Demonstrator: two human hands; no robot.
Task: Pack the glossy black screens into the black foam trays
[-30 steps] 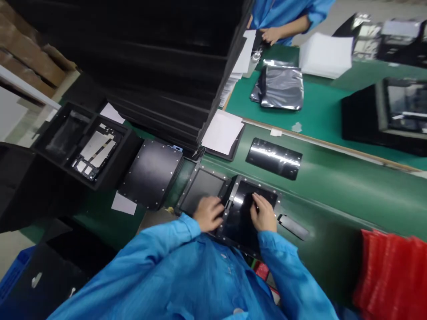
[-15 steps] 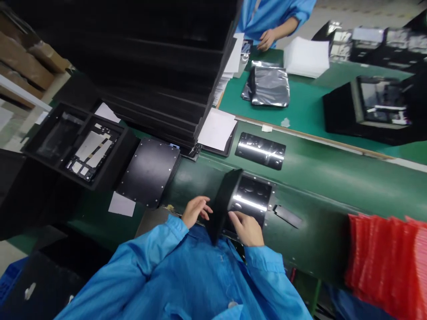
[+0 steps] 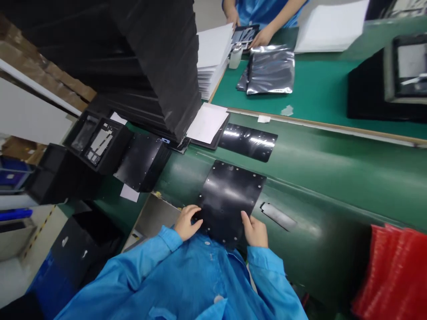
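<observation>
Left to right, one frame.

Far left: open black trays (image 3: 100,142), one holding a pale board part. Just right of them a spare plate (image 3: 142,160) lies flat, with a white slip (image 3: 129,193) at its near corner. Neither hand is on it.

Lower centre: the left hand (image 3: 187,222) has its fingers curled and closed on the near-left corner of the studded plate (image 3: 230,200). I cannot tell whether its fingertips reach under the edge. The studded plate lies on the green counter (image 3: 333,178), centre of frame. Its matt face is up and small studs run along its rim. The right hand (image 3: 255,231) pinches the near-right edge, thumb on top and the other fingers hidden below.

Right of that hand a small black strip (image 3: 278,216) lies loose on the counter, apart from the studded plate. Above the plate sits a glossy sheet (image 3: 248,142), with a white sheet (image 3: 207,123) to its left.

Top of frame: silver bags (image 3: 270,71) and a co-worker's hand (image 3: 260,38).

Judgement: the studded plate is down flat and squared up, so this piece looks near its end. The loose strip and the spare plate appear to be what is left.
</observation>
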